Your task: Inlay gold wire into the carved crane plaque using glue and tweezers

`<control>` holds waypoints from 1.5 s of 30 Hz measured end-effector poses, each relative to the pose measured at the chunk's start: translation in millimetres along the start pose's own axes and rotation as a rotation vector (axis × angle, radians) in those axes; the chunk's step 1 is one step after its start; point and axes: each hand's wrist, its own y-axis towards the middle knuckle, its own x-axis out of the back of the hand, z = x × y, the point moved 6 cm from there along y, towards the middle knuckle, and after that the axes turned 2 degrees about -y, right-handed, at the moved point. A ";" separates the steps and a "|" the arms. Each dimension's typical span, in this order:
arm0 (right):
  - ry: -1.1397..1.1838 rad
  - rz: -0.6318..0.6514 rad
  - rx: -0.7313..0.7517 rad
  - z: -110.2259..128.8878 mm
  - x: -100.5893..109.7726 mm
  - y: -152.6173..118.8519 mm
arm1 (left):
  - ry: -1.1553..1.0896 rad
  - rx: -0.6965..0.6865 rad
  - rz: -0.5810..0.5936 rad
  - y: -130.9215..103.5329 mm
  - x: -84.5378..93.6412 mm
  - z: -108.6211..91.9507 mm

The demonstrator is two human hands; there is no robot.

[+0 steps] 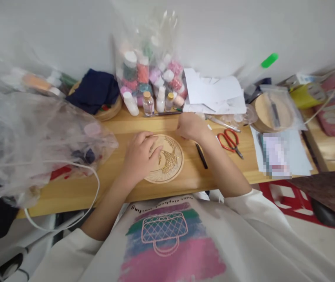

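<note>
A round wooden disc [173, 164] with an engraved, cut pattern lies on the wooden table [191, 176] in front of me. My left hand [142, 154] rests over the disc's left part, fingers apart. My right hand [189, 126] is just beyond the disc's upper right, its fingers curled; what they hold, if anything, is hidden. A black pen-like tool [201, 156] lies to the right of the disc. Red-handled pliers [229, 141] lie further right. Behind my right hand are a dark thin stick [167, 113] and a silver-coloured tool [223, 123].
Small bottles [149, 103] and bags of coloured jars [143, 72] stand at the back. White papers [214, 94] lie behind my right hand. Plastic bags [44, 133] and a white cable [98, 184] are at left, a round wooden box [268, 111] at right.
</note>
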 end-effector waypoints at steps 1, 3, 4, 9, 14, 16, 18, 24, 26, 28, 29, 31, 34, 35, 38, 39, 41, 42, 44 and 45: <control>-0.027 0.073 -0.044 -3.1 0.2 -9.1 | -0.087 0.023 0.039 0.0 -2.2 -0.9; -0.007 0.138 -0.101 -6.2 6.0 -30.5 | -0.301 0.089 0.105 -0.7 -7.4 -3.3; 0.075 0.155 -0.090 -4.8 9.0 -41.4 | -0.416 0.133 0.138 -1.4 -10.9 -4.9; 0.422 0.221 -0.041 2.3 8.9 -79.7 | -0.970 0.396 0.311 -6.7 -37.8 -20.0; 0.425 0.134 -0.004 8.5 3.2 -86.3 | -1.098 0.522 0.279 -6.3 -48.4 -24.4; 0.432 0.095 0.020 12.4 1.6 -86.3 | -1.061 0.492 0.247 -3.1 -43.6 -21.4; 0.477 0.058 0.050 15.7 0.0 -85.4 | -1.011 0.439 0.214 0.4 -33.5 -17.3; 0.684 -0.069 0.186 21.4 -0.3 -78.2 | -0.792 0.283 0.244 1.8 -0.2 -16.6; 0.694 -0.072 0.272 26.7 -0.3 -77.8 | -0.734 0.238 0.265 0.1 4.7 -19.8; 0.680 -0.093 0.308 29.6 0.2 -78.9 | -0.706 0.223 0.267 -2.1 6.8 -21.2; 0.671 -0.106 0.308 30.0 0.4 -79.8 | -0.698 0.221 0.258 -3.0 7.6 -21.2; 0.657 -0.122 0.297 30.2 0.5 -81.6 | -0.679 0.213 0.236 -4.3 9.3 -20.7; 0.620 -0.128 0.306 31.4 0.9 -83.8 | -0.647 0.192 0.220 -5.3 11.3 -20.4; 0.609 -0.130 0.313 31.7 1.1 -84.2 | -0.637 0.187 0.218 -5.6 11.7 -20.6; 0.623 -0.124 0.314 30.7 0.3 -83.8 | -0.580 0.150 0.188 -6.2 14.1 -22.4; 0.646 -0.110 0.302 29.6 -1.1 -83.3 | -0.547 0.120 0.168 -6.3 15.7 -23.8; 0.703 -0.063 0.266 26.6 -5.7 -82.1 | -0.473 0.032 0.132 -6.8 19.4 -27.7; 0.732 -0.032 0.250 25.3 -8.4 -81.7 | -0.442 -0.012 0.120 -7.5 20.9 -29.5; 0.787 0.021 0.237 23.7 -12.6 -82.1 | -0.406 -0.072 0.119 -9.4 22.6 -31.3; 0.808 0.036 0.245 23.7 -13.4 -82.9 | -0.399 -0.082 0.120 -10.5 23.2 -31.0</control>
